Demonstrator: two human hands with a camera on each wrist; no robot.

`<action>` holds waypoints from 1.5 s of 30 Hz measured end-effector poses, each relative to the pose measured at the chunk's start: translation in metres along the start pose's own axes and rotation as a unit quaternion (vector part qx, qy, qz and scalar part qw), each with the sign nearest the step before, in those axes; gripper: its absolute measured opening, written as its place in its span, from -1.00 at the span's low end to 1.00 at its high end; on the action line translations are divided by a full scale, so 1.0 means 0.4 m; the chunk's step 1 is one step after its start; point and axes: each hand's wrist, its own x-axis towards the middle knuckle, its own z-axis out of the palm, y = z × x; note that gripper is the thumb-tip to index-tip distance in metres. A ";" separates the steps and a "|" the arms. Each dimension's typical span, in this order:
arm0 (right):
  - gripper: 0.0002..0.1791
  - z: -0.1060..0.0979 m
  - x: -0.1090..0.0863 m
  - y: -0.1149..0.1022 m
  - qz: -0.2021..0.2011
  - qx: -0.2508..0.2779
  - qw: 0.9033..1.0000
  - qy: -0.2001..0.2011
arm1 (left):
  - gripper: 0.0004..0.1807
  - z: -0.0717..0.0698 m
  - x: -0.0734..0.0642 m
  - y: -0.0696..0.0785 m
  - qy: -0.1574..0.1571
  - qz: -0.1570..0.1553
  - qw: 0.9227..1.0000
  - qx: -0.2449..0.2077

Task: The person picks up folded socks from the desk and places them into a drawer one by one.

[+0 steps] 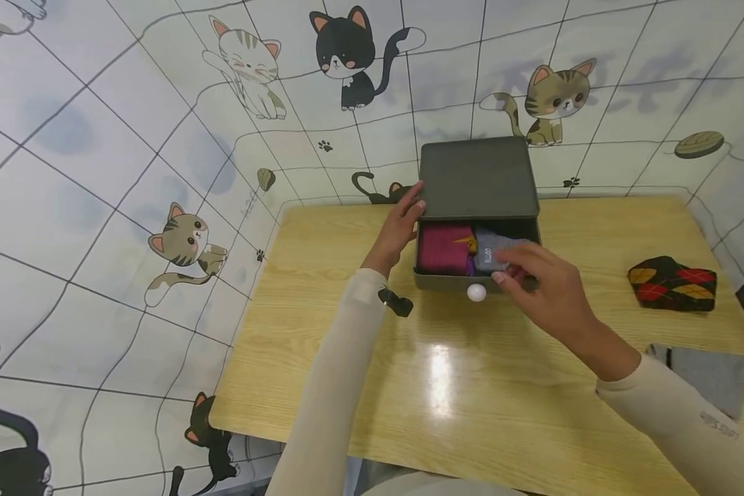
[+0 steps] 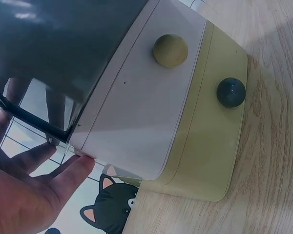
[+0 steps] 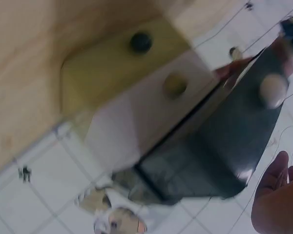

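A small desktop drawer unit (image 1: 479, 179) has its dark top drawer (image 1: 452, 283) pulled out, with a white knob on the front. Inside lie a folded maroon sock (image 1: 444, 249) and a grey-blue sock (image 1: 487, 255) with lettering, with bits of yellow and purple between them. My left hand (image 1: 399, 231) touches the unit's left side with extended fingers (image 2: 78, 170). Over the drawer's right front is my right hand (image 1: 552, 289), thumb and fingers loosely bent, overlapping the grey-blue sock in the head view. In the right wrist view this hand (image 3: 279, 197) shows nothing in its fingers.
On the table's (image 1: 322, 331) right side lie a dark argyle sock (image 1: 672, 284) and a grey sock (image 1: 707, 375). Below the dark drawer are a whitish drawer (image 2: 136, 102) and a yellow-green one (image 2: 205, 146), both closed. A cat-patterned wall (image 1: 359, 145) stands close behind.
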 end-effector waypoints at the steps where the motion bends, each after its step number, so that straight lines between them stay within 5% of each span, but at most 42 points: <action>1: -0.72 0.008 -0.011 -0.009 0.024 0.031 0.999 0.000 | -0.46 0.001 0.001 0.002 0.000 0.002 1.000 -0.001; 4: -0.66 0.027 -0.040 -0.027 0.108 0.139 0.984 -0.003 | -0.46 0.003 0.003 0.009 -0.003 0.008 1.000 -0.003; 9: -0.73 0.043 -0.074 -0.034 0.245 0.306 0.920 0.011 | -0.46 0.005 0.006 0.017 -0.002 0.011 1.000 -0.004; 16: -0.70 0.073 -0.119 -0.055 0.308 0.411 0.853 0.090 | -0.45 0.011 0.020 0.031 -0.008 0.024 1.000 -0.007; 19: -0.76 0.092 -0.127 -0.051 0.331 0.488 0.797 0.128 | -0.46 0.013 0.027 0.036 -0.005 0.030 1.000 -0.007; 24: -0.80 0.116 -0.124 -0.035 0.370 0.632 0.663 0.159 | -0.46 0.017 0.032 0.041 -0.005 0.027 1.000 -0.002; 26: -0.75 0.123 -0.120 -0.031 0.374 0.672 0.620 0.150 | -0.46 0.019 0.033 0.042 -0.005 0.028 1.000 -0.001; 28: -0.73 0.129 -0.113 -0.030 0.380 0.697 0.590 0.147 | -0.46 0.021 0.034 0.044 -0.004 0.029 1.000 0.000; 31: -0.74 0.130 -0.101 -0.034 0.396 0.714 0.557 0.151 | -0.46 0.025 0.038 0.046 -0.001 0.026 1.000 0.000; 35: -0.76 0.128 -0.097 -0.035 0.424 0.716 0.530 0.167 | -0.46 0.031 0.033 0.039 -0.008 0.023 1.000 0.002; 37: -0.76 0.133 -0.101 -0.033 0.437 0.712 0.524 0.168 | -0.45 0.029 0.018 0.027 -0.012 0.017 1.000 0.007; 45: -0.84 0.159 -0.065 0.001 0.470 0.677 0.540 0.170 | -0.44 0.013 -0.016 -0.003 -0.006 0.011 1.000 0.008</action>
